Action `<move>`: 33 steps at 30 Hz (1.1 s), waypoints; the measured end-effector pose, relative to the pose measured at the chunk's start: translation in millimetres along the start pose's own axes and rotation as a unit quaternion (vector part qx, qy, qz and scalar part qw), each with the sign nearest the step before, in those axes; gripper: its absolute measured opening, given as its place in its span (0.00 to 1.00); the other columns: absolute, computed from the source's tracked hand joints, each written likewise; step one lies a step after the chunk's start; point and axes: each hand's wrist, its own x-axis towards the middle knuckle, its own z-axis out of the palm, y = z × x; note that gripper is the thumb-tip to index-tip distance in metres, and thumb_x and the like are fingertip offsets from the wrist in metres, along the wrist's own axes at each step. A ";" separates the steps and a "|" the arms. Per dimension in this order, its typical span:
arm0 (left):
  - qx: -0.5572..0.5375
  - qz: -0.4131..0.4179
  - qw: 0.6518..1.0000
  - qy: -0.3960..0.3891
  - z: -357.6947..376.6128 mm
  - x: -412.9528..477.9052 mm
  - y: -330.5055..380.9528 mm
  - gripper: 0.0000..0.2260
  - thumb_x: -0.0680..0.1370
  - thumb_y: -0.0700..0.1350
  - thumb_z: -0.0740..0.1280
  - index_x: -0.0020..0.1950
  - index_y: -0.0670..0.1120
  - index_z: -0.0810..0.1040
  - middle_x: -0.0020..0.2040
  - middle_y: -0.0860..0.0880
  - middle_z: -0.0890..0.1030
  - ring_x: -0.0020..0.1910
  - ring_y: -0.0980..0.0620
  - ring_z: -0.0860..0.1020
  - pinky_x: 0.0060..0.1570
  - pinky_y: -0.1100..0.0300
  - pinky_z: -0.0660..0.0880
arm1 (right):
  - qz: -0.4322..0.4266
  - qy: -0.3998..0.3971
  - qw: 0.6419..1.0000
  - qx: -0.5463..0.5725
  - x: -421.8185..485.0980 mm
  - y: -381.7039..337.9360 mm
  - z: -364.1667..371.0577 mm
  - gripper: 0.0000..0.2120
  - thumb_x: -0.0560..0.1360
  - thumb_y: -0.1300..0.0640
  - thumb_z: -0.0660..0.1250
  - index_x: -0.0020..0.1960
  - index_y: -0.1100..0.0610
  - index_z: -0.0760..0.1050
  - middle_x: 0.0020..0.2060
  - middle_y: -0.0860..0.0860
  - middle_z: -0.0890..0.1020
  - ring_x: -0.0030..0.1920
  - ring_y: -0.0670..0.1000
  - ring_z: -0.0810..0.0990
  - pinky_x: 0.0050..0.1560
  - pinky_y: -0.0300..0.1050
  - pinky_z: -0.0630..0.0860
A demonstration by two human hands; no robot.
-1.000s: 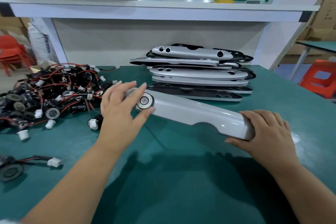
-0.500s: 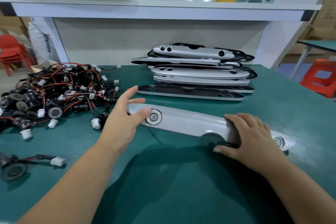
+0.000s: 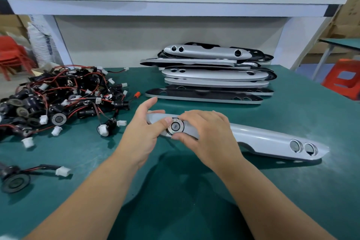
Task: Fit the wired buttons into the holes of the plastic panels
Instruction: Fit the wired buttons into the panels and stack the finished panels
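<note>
panel (image 3: pixel 259 138) flat on table (image 3: pixel 311 115), long axis L-R, twin-hole end right; L hand (image 3: pixel 140 134) grips its left end, R hand (image 3: pixel 206 134) fingertips pinch seated button (image 3: pixel 176 126).

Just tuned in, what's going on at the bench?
A person is fitting a wired button into the silver plastic panel lying on the green table. The left hand holds the panel's end, thumb beside the button; the right hand pinches the button's rim. More wired buttons lie heaped left. Spare panels are stacked behind.
</note>
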 end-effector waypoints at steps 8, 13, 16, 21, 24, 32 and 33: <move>0.239 -0.013 0.970 -0.048 -11.3 -1.0 3.4 0.30 0.75 0.53 0.69 0.73 0.61 0.59 0.59 0.51 0.73 0.59 0.50 0.75 0.62 0.58 0.70 | -0.014 -0.054 0.998 -0.017 -1.6 3.1 -3.7 0.20 0.71 0.41 0.68 0.61 0.44 0.75 0.58 0.41 0.76 0.60 0.47 0.71 0.60 0.44 0.62; 0.262 -0.003 0.963 -0.065 -12.7 -0.2 6.2 0.30 0.76 0.50 0.69 0.74 0.60 0.59 0.60 0.49 0.76 0.61 0.46 0.76 0.66 0.49 0.69 | 0.089 -0.086 0.992 0.005 5.0 9.2 -13.4 0.29 0.71 0.33 0.61 0.68 0.43 0.66 0.60 0.44 0.76 0.61 0.50 0.70 0.60 0.47 0.62; 0.263 -0.011 0.963 -0.058 -12.0 1.3 4.4 0.28 0.75 0.50 0.69 0.72 0.60 0.62 0.60 0.47 0.76 0.59 0.46 0.77 0.66 0.49 0.69 | 0.165 -0.154 0.971 -0.081 8.5 14.9 -11.4 0.29 0.70 0.28 0.54 0.63 0.43 0.69 0.53 0.43 0.77 0.59 0.49 0.71 0.57 0.48 0.57; 0.285 -0.007 0.958 -0.041 -9.6 0.3 6.1 0.27 0.76 0.51 0.69 0.72 0.59 0.64 0.58 0.50 0.75 0.57 0.49 0.76 0.63 0.54 0.69 | 0.173 -0.170 0.964 -0.112 7.9 13.3 -5.7 0.38 0.60 0.21 0.47 0.59 0.44 0.70 0.49 0.43 0.75 0.57 0.50 0.70 0.64 0.53 0.56; 0.296 -0.001 0.955 -0.030 -6.5 -0.5 6.7 0.25 0.76 0.50 0.69 0.72 0.58 0.64 0.55 0.53 0.75 0.53 0.52 0.76 0.51 0.62 0.68 | 0.186 -0.146 0.964 -0.121 7.9 10.3 -2.1 0.38 0.61 0.20 0.50 0.58 0.45 0.71 0.50 0.44 0.76 0.58 0.50 0.70 0.65 0.55 0.53; 0.321 -0.006 0.944 -0.076 -2.7 -4.6 6.5 0.25 0.77 0.50 0.66 0.73 0.57 0.62 0.60 0.48 0.72 0.58 0.50 0.73 0.62 0.56 0.67 | 0.188 -0.120 0.965 -0.140 3.1 9.3 -1.0 0.38 0.61 0.21 0.50 0.56 0.48 0.71 0.50 0.46 0.76 0.58 0.52 0.70 0.67 0.57 0.51; 0.318 -0.012 0.944 -0.087 -3.3 -5.3 6.5 0.26 0.77 0.50 0.67 0.73 0.58 0.62 0.60 0.48 0.72 0.57 0.50 0.73 0.62 0.57 0.67 | 0.187 -0.125 0.964 -0.141 2.6 10.3 -1.5 0.38 0.62 0.21 0.50 0.57 0.47 0.71 0.50 0.46 0.76 0.58 0.52 0.70 0.67 0.57 0.51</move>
